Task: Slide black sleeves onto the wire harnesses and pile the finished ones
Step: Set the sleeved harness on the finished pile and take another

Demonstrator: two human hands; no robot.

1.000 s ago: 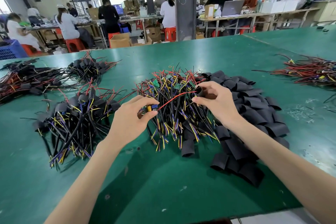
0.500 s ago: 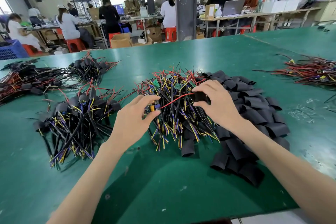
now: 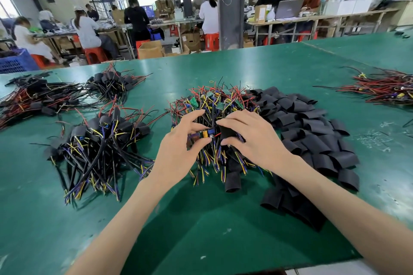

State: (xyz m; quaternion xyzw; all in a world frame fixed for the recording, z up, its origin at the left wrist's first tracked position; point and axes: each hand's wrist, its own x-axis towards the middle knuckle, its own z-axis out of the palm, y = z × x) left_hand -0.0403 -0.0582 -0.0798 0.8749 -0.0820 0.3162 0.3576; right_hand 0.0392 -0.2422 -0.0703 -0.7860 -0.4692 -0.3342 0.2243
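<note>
My left hand (image 3: 178, 149) pinches the connector end of a wire harness (image 3: 204, 134), showing yellow and blue parts and a red lead. My right hand (image 3: 252, 138) grips a black sleeve (image 3: 226, 132) right beside that connector, the two hands nearly touching. Both hover over the middle pile of bare harnesses (image 3: 212, 109). A heap of loose black sleeves (image 3: 312, 140) lies to the right. The pile of sleeved harnesses (image 3: 98, 147) sits to the left.
More sleeved bundles (image 3: 111, 85) and a dark harness heap (image 3: 33, 98) lie at the far left of the green table (image 3: 201, 230). Red-wired harnesses (image 3: 384, 91) spread at the right edge. Seated people work at benches behind.
My right hand slid the black sleeve leftward along the red lead, closing the gap to my left hand. My left hand kept its pinch on the connector.
</note>
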